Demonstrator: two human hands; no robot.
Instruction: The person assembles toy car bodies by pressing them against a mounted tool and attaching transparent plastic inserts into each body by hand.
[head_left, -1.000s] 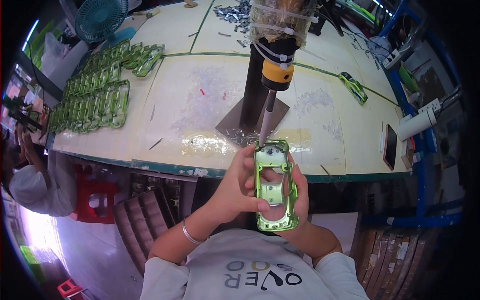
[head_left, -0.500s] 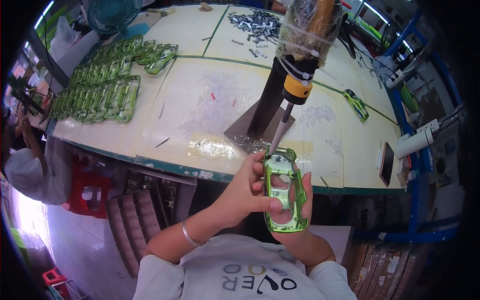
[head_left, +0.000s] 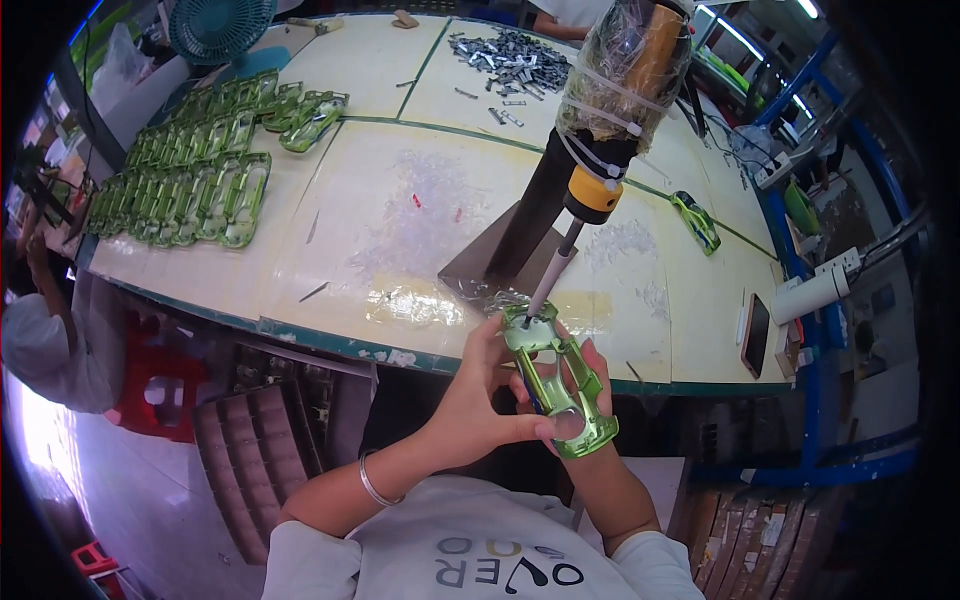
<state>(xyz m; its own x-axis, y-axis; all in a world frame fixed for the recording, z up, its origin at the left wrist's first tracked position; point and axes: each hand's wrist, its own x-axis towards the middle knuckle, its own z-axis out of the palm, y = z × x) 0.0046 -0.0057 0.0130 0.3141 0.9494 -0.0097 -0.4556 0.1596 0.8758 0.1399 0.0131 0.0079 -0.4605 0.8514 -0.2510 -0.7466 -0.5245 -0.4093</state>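
Observation:
My left hand grips a shiny green plastic toy car shell from its left side, thumb across the lower opening. On the shell's right and underneath, my right hand holds it too; part of that hand is hidden behind the shell. The shell tilts, with its open inner side up. A powered screwdriver with a yellow collar is fixed slantwise to a dark stand. Its sleeved bit reaches the far end of the shell; whether it sits on a screw I cannot tell.
Rows of green shells lie at the left, near a fan. Small grey metal parts are heaped at the back. Clear plastic bits lie mid-table. Another green shell and a phone are at the right.
Both hands have turned the shell so its far end points more to the left, and shifted slightly. The bit now meets the shell a little inside its far edge. The whole view has shifted slightly.

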